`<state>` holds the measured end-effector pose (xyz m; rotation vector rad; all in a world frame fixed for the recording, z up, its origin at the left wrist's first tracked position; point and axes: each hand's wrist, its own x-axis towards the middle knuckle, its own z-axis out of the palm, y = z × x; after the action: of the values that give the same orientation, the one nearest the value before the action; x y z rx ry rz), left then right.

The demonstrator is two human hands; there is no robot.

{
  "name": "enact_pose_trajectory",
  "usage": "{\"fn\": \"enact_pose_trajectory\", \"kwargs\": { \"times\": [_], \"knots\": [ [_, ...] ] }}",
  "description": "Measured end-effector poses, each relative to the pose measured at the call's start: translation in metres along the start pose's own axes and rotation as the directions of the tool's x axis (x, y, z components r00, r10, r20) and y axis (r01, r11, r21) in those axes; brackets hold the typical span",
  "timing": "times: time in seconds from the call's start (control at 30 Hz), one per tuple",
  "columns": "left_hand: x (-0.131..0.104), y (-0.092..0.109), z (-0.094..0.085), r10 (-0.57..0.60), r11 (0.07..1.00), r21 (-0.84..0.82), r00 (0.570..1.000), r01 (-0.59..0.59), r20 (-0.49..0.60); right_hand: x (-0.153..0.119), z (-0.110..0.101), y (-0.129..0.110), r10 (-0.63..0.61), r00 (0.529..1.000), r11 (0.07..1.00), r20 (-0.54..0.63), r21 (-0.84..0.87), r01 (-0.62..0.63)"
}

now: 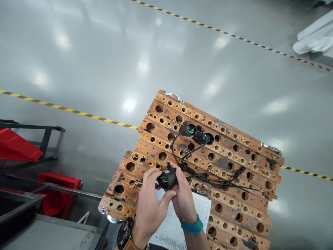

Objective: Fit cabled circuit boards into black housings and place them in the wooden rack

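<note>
Between both hands is a black round housing [169, 177] with a green circuit board and small wires showing in its open end. My left hand [149, 201], with a watch on the wrist, grips its left side. On the other side my right hand [183, 194], a teal band at its wrist, wraps round the housing. Two similar black housings, one on the left [189, 130] and one on the right [204, 138], lie farther back on the board with green circuit boards visible. Black cables [208, 177] run from them into a loose bundle.
The stepped wooden board [218, 166] is full of round holes. A printed sheet [171, 225] lies under my hands. Red bins [59, 194] and a metal frame stand at left. Yellow-black tape [104, 119] marks the grey floor; white covered material [316, 38] is at upper right.
</note>
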<state>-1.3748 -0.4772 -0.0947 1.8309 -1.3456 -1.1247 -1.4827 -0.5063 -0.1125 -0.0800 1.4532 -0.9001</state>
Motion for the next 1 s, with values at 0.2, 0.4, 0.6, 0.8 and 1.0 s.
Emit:
{"fn": "enact_pose_trajectory", "kwargs": {
  "times": [0.2,0.4,0.6,0.8,1.0],
  "knots": [
    [0.025,0.007,-0.005,0.040,0.999,0.008,0.999,-0.040,-0.019,0.006,0.012,-0.010,-0.093,0.987,0.980,0.128,-0.166,0.114],
    [0.063,0.018,-0.018,0.084,0.996,0.053,0.972,-0.074,-0.217,0.005,0.010,-0.044,-0.470,0.877,0.739,0.099,-0.500,0.452],
    [0.110,0.032,-0.017,0.169,0.983,0.118,0.952,-0.142,-0.257,0.033,-0.001,-0.090,-0.843,0.525,0.268,0.114,-0.758,0.594],
    [0.162,0.041,-0.019,0.367,0.903,0.281,0.924,-0.326,-0.109,0.059,0.005,-0.108,-0.881,0.353,-0.062,0.314,-0.817,0.573],
    [0.198,0.039,-0.020,0.411,0.820,0.423,0.911,-0.386,0.036,0.065,-0.029,-0.092,-0.979,0.174,-0.003,0.108,-0.857,0.515]
  ]
}}
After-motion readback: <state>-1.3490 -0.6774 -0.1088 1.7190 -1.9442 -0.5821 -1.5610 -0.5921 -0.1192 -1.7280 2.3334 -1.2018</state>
